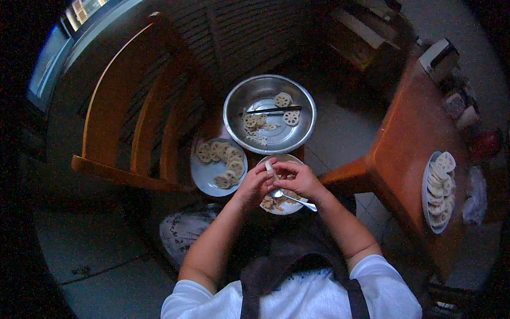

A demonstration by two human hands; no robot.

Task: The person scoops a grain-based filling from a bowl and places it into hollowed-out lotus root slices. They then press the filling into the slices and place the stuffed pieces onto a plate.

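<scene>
My left hand [257, 181] and my right hand [299, 179] meet over a white bowl [293, 208] of crumbly filling, both holding a pale lotus root piece [269, 166] on edge between the fingers. A metal spoon [297, 200] rests in the bowl, its handle over the rim at the lower right. Just beyond stands a steel basin [271, 148] with lotus root slices [291, 117], broken bits and dark chopsticks [275, 110]. Left of the bowl, a white plate [205, 175] carries a curved row of lotus root rounds [235, 167].
At right, a wooden table [410, 131] bears an oval plate [425, 199] heaped with lotus root pieces, a plastic bag [476, 195] and several dim items. A slatted wooden chair back [107, 103] stands at left. A patterned fabric item [185, 235] lies below the left plate.
</scene>
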